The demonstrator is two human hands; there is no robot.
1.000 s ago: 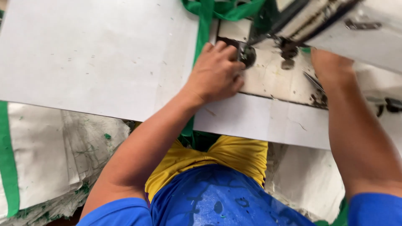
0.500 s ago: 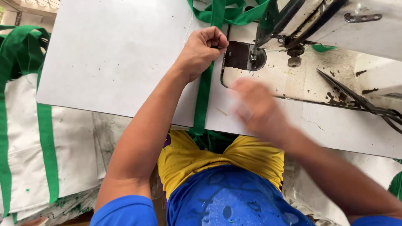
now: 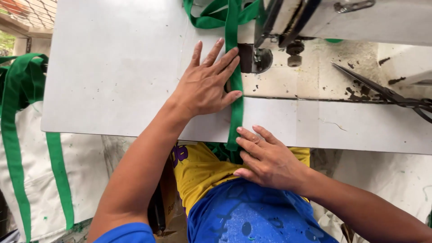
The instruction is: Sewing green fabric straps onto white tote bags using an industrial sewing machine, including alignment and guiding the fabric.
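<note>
A long green woven fabric strap (image 3: 234,96) runs straight down the white sewing table (image 3: 112,67), from a loose bunch of the same green webbing at the far edge, past the dark metal presser foot and needle plate (image 3: 252,58), and over the near edge of the table, where it drops out of sight towards the person's lap.

The left hand (image 3: 204,85) lies flat on the table just left of the strap, palm down, fingers spread and straight; the fingertips (image 3: 234,51) rest on the strap beside the needle plate, and the thumb touches its left edge lower down. Nothing is pinched; the hand presses down.

The right hand (image 3: 270,159) sits at the near edge of the table, palm down, fingers (image 3: 247,135) extended and close together, their tips touching the strap where it bends over the edge. Whether any finger curls under the strap cannot be told.

Above the needle plate hangs the off-white body of the sewing machine (image 3: 360,20), with a small dark round knob (image 3: 294,49) below it. The machine bed around it is stained with dark specks. To the right, a pair of dark metal scissors (image 3: 382,92) lies on the bed, blades pointing towards the needle.

Below the table show the person's yellow shirt (image 3: 202,168) and blue shorts (image 3: 252,216). On the left, a white woven bag with green strap handles (image 3: 27,148) hangs or lies beside the table.
</note>
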